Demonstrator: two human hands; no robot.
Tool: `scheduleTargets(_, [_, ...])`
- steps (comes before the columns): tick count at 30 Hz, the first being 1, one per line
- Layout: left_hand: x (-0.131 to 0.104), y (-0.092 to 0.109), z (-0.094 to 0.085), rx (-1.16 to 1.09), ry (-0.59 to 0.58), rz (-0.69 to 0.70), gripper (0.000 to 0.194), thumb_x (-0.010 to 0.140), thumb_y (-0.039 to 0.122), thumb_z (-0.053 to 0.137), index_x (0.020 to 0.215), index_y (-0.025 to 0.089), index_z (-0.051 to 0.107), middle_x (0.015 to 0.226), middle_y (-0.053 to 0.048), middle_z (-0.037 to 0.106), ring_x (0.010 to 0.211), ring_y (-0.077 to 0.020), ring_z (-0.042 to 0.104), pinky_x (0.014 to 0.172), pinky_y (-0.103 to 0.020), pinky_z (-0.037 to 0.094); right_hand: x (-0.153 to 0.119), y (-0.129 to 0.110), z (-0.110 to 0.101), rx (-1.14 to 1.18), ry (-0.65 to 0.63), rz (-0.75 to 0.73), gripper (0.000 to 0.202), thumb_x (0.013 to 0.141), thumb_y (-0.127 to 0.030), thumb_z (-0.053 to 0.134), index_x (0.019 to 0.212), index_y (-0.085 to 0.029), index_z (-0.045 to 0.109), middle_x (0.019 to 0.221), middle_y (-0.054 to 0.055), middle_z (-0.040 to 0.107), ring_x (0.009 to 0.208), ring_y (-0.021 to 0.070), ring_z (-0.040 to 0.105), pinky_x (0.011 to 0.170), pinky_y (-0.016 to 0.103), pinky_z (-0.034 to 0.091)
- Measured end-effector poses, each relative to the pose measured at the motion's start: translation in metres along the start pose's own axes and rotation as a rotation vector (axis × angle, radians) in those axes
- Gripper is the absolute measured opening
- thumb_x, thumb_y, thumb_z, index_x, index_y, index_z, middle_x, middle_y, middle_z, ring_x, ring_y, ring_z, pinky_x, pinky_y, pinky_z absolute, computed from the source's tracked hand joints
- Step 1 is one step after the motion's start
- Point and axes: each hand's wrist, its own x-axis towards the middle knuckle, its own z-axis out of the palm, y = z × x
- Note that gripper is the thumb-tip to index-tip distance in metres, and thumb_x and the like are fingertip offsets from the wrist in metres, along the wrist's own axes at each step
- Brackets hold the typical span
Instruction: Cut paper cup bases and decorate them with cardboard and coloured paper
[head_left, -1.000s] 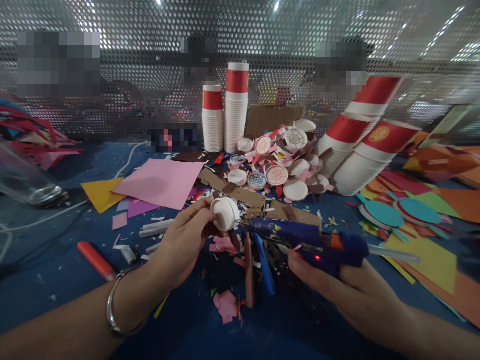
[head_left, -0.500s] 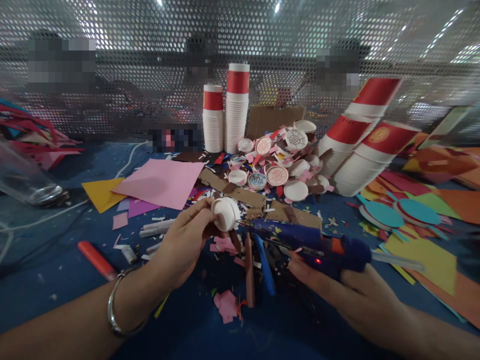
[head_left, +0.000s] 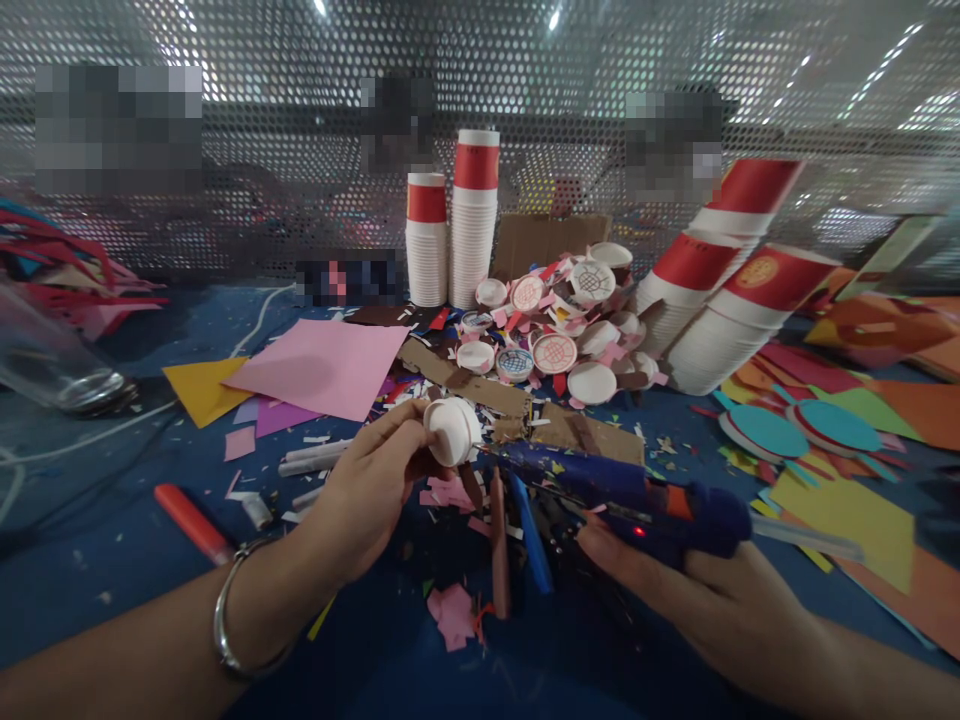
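Observation:
Between the fingertips of my left hand (head_left: 375, 485) is a small round white paper piece (head_left: 452, 432), its rim turned toward the right. A dark brown paper strip (head_left: 470, 487) hangs below it. My right hand (head_left: 697, 590) is wrapped round a blue glue gun (head_left: 600, 480) with an orange patch and a lit red light. The gun's nozzle points left, its tip at or very near the piece's right edge; contact is hard to make out. From its back end sticks a clear glue stick (head_left: 810, 535). A brown marker (head_left: 500, 545) and a blue marker (head_left: 531, 535) lie below.
Behind lies a heap of small paper discs (head_left: 555, 352) with pink tabs. Stacks of red-and-white paper cups (head_left: 474, 220) stand at the back, and more cups (head_left: 739, 310) lean at right. Pink paper (head_left: 322, 360), a red marker (head_left: 193, 522) and turquoise discs (head_left: 765, 430) lie around.
The glue gun has shifted slightly right and down, its tip still close to the white piece. My left hand keeps nearly the same place.

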Motion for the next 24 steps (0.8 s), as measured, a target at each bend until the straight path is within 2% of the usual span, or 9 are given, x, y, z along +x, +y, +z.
scheduleTargets(4, [0.000,-0.001,0.000,-0.008,0.003,-0.006,0.010,0.082,0.015,0.060,0.081,0.017,0.070,0.083,-0.003,0.058,0.078,-0.0151,0.052,0.071,-0.023,0.047,0.000,0.002,-0.001,-0.061,0.024,-0.016,0.024,0.096,-0.048,0.062,0.100,-0.032,0.080,0.098,0.004,0.081,0.095,0.0263,0.075,0.093,0.036,0.062])
scheduleTargets(8, [0.000,-0.001,0.000,-0.015,0.010,-0.009,0.009,0.081,0.014,0.060,0.078,0.017,0.069,0.081,-0.003,0.058,0.077,-0.0153,0.052,0.070,-0.024,0.047,0.000,0.001,-0.002,-0.148,0.104,-0.052,0.022,0.094,-0.045,0.065,0.098,-0.030,0.082,0.096,0.004,0.080,0.092,0.0259,0.074,0.088,0.036,0.063])
scheduleTargets(12, [-0.001,0.000,0.000,-0.028,-0.003,-0.008,0.009,0.079,0.013,0.060,0.076,0.017,0.067,0.080,-0.002,0.057,0.076,-0.0145,0.051,0.070,-0.023,0.046,-0.001,0.004,-0.001,-0.143,0.085,-0.074,0.024,0.097,-0.045,0.063,0.100,-0.030,0.082,0.091,0.004,0.081,0.083,0.0228,0.075,0.082,0.032,0.064])
scheduleTargets(15, [-0.001,0.000,0.001,-0.037,0.003,-0.011,0.008,0.078,0.013,0.060,0.073,0.016,0.065,0.078,-0.002,0.056,0.075,-0.0141,0.051,0.070,-0.023,0.047,-0.001,0.004,0.001,-0.116,0.099,-0.137,0.029,0.099,-0.046,0.058,0.101,-0.029,0.081,0.093,0.005,0.081,0.090,0.0237,0.077,0.086,0.031,0.064])
scheduleTargets(18, [0.000,0.000,0.001,-0.036,0.021,0.002,0.007,0.078,0.013,0.061,0.074,0.016,0.066,0.079,-0.002,0.057,0.075,-0.0141,0.052,0.069,-0.023,0.047,0.003,0.001,0.000,-0.116,0.118,-0.176,0.028,0.099,-0.042,0.056,0.096,-0.028,0.081,0.087,0.005,0.080,0.092,0.0238,0.077,0.091,0.031,0.063])
scheduleTargets(21, [0.002,-0.001,-0.001,-0.032,0.034,0.016,0.009,0.079,0.014,0.060,0.079,0.016,0.069,0.082,-0.003,0.060,0.078,-0.0154,0.054,0.071,-0.025,0.048,0.006,-0.003,-0.001,-0.095,0.096,-0.127,0.021,0.096,-0.038,0.061,0.094,-0.028,0.080,0.089,0.003,0.080,0.088,0.0221,0.077,0.088,0.030,0.063])
scheduleTargets(24, [0.003,-0.001,-0.001,-0.028,0.025,0.038,0.010,0.079,0.014,0.060,0.080,0.016,0.069,0.083,-0.003,0.061,0.078,-0.0155,0.054,0.071,-0.025,0.048,0.009,-0.004,-0.002,-0.008,0.071,-0.047,0.023,0.096,-0.038,0.060,0.084,-0.027,0.076,0.084,0.002,0.078,0.078,0.0203,0.074,0.076,0.029,0.064])
